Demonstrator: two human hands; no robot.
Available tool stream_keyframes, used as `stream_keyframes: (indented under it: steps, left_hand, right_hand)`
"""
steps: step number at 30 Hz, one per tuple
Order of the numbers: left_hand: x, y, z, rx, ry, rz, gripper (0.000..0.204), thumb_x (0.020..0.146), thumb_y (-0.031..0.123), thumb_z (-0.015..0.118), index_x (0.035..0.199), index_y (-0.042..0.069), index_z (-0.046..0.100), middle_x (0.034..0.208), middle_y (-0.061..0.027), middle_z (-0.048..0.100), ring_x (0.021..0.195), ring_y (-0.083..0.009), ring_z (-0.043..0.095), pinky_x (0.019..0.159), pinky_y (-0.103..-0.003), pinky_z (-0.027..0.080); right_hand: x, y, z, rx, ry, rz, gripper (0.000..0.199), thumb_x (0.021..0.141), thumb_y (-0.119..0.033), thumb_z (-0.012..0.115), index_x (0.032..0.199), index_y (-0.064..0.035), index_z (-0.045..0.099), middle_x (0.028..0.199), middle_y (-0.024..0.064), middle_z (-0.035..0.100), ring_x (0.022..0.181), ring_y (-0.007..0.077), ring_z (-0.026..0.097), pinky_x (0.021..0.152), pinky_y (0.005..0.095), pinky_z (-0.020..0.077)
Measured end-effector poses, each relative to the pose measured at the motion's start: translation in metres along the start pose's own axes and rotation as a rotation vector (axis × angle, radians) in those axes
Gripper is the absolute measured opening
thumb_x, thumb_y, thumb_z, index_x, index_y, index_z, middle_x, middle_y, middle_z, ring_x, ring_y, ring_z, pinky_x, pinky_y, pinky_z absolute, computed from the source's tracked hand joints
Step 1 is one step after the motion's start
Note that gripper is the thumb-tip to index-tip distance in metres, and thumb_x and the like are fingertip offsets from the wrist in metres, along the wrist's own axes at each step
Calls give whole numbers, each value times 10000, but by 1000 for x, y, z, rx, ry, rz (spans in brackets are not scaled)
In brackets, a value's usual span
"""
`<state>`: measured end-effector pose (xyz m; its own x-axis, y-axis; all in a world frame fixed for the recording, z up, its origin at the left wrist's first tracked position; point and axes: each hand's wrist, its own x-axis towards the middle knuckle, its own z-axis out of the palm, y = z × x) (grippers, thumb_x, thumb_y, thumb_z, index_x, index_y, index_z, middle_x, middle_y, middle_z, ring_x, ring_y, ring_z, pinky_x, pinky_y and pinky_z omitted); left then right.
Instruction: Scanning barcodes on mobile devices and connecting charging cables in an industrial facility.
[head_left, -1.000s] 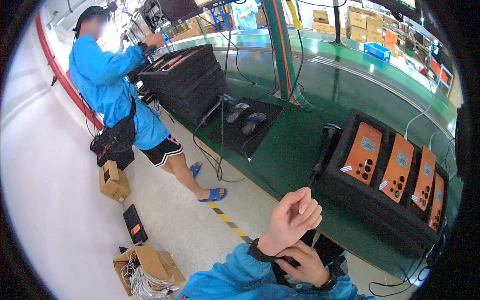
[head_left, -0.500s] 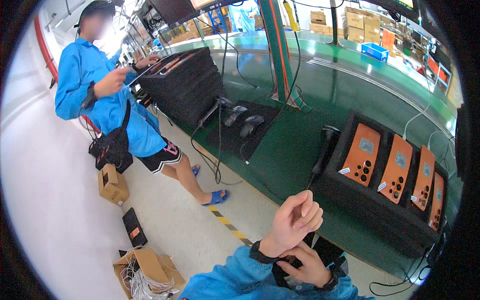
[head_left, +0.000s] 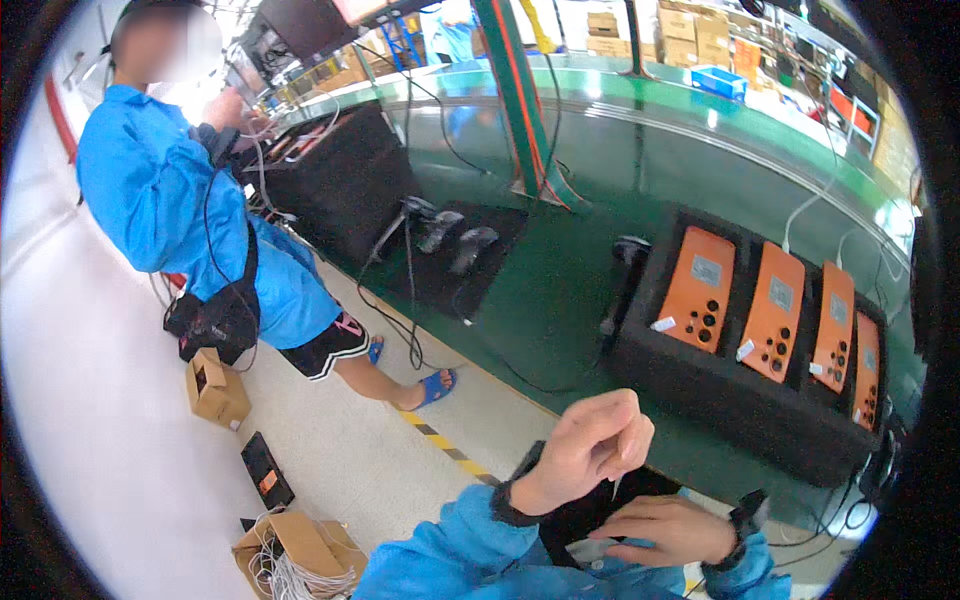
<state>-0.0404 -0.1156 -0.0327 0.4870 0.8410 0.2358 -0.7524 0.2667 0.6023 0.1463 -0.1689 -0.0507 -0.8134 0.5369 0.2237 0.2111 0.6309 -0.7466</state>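
Observation:
My left hand (head_left: 592, 446) is raised in front of the bench edge, its fingers curled into a closed shape. What it holds, if anything, is hidden. A black band (head_left: 517, 488) circles that wrist at the blue sleeve. Lower and to the right, my right hand (head_left: 668, 530) lies flat over my lap with the fingers stretched out, seemingly holding nothing. Its wrist also has a dark cuff (head_left: 748, 525). Nearest to both hands on the bench is a black foam block (head_left: 720, 405) with several orange phones, backs up, including one orange phone (head_left: 700, 288) at its left end.
A green bench (head_left: 550, 290) bears handheld scanners (head_left: 470, 247) on a black mat, and a green post (head_left: 515, 100). A co-worker in a blue smock (head_left: 160, 180) stands at the left by another foam block (head_left: 345, 165). Cartons (head_left: 215, 395) and a box of cables (head_left: 310, 550) sit on the floor.
My right hand has left my left wrist and moved right and down, its fingers straightening. My left hand's fingers have curled tighter. The co-worker's hands have risen, and my view has shifted slightly.

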Motion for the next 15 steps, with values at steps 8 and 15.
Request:
stream_keyframes:
  steps: [8, 15]
  left_hand:
    - [0, 1, 76, 333, -265, 515, 288, 981, 242, 529, 802, 17, 534, 715, -102, 580, 588, -135, 567, 573, -232, 436]
    - [5, -50, 129, -175, -271, 722, 640, 1015, 405, 314, 946, -124, 667, 938, -389, 629, 822, -460, 636, 782, -481, 544]
  right_hand:
    - [-37, -35, -88, -102, -53, -65, 198, 860, -190, 697, 1023, -79, 679, 866, 50, 639, 758, 213, 633, 641, 328, 517]
    - [-33, 1, -65, -200, -157, -53, 218, 887, -159, 637, 1047, -15, 605, 884, 103, 583, 798, 271, 586, 688, 378, 500]
